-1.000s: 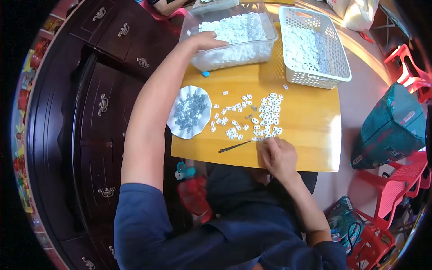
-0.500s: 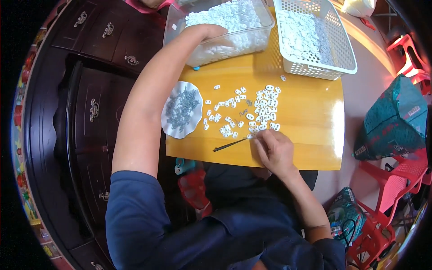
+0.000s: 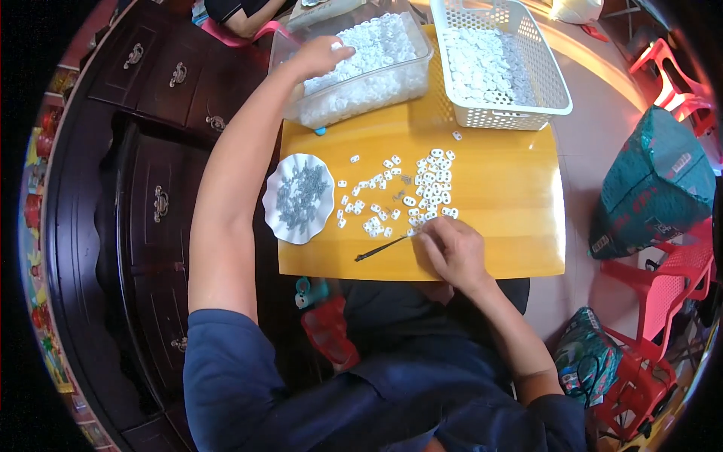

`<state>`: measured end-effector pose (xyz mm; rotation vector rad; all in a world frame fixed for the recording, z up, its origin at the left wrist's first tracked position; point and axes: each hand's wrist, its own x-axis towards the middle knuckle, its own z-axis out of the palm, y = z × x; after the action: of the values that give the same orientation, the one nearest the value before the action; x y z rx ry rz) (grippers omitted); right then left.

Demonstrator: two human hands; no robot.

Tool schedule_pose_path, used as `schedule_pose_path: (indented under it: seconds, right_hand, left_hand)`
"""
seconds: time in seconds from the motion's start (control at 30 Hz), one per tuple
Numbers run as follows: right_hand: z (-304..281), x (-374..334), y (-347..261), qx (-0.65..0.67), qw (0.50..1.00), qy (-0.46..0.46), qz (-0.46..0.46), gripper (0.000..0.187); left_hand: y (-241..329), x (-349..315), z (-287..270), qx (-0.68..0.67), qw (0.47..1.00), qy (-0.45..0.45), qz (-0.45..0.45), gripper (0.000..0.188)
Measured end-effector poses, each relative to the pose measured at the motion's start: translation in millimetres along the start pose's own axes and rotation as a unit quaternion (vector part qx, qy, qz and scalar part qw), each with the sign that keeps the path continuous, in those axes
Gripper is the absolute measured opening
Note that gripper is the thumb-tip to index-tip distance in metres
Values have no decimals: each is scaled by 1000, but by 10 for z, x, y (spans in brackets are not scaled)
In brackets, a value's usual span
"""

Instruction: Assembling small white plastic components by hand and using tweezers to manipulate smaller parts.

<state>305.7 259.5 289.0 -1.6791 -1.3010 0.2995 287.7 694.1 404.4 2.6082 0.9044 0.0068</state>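
Above the near left part of a clear plastic bin (image 3: 361, 102) full of small white pieces (image 3: 380, 41) is my left hand (image 3: 322, 57). Its fingers are closed together, and what they hold cannot be made out. My right hand (image 3: 458, 252) rests at the table's near edge with bent, closed fingers. Its fingertips touch the lower end of a cluster of white oval two-holed pieces (image 3: 433, 181); anything in the pinch is hidden. Just left of these fingers lies a thin black stick-like tool (image 3: 380, 248). Tiny grey metal bits (image 3: 399, 196) sit among the scattered pieces.
On the wooden table (image 3: 512, 218), a white scalloped dish (image 3: 275, 215) of small grey parts stands left. A white perforated basket (image 3: 503, 119) of white pieces stands back right. Beyond are a teal bag (image 3: 651, 188), red chairs (image 3: 655, 301), a dark cabinet (image 3: 173, 143) and another person's arm (image 3: 252, 19).
My left hand has come up out of the white pieces and back toward the bin's left side. My right hand stays by the cluster. The whole view has shifted slightly.
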Motion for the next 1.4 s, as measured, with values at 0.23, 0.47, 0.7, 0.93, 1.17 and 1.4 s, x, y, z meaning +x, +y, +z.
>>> schedule_pose_path:
  seconds: [0.23, 0.47, 0.7, 0.93, 1.17, 1.4]
  right_hand:
    - [-9, -34, 28, 44, 999, 27, 15, 11]
    - [-33, -71, 22, 119, 991, 25, 59, 9]
    - [-12, -92, 47, 119, 991, 28, 57, 8]
    - [4, -78, 96, 111, 993, 41, 29, 9]
    - [-21, -49, 37, 106, 993, 26, 54, 8]
    - [8, -105, 77, 83, 996, 31, 25, 10]
  left_hand:
    - [901, -677, -343, -313, 947, 57, 36, 38]
    - [1056, -1132, 702, -176, 979, 68, 81, 33]
    - [873, -1240, 1521, 67, 988, 81, 113, 35]
    - [889, -1184, 1682, 99, 964, 152, 195, 32]
    - [917, -1257, 1645, 85, 950, 186, 235, 34]
    - [906, -1321, 1568, 43, 968, 133, 208, 48]
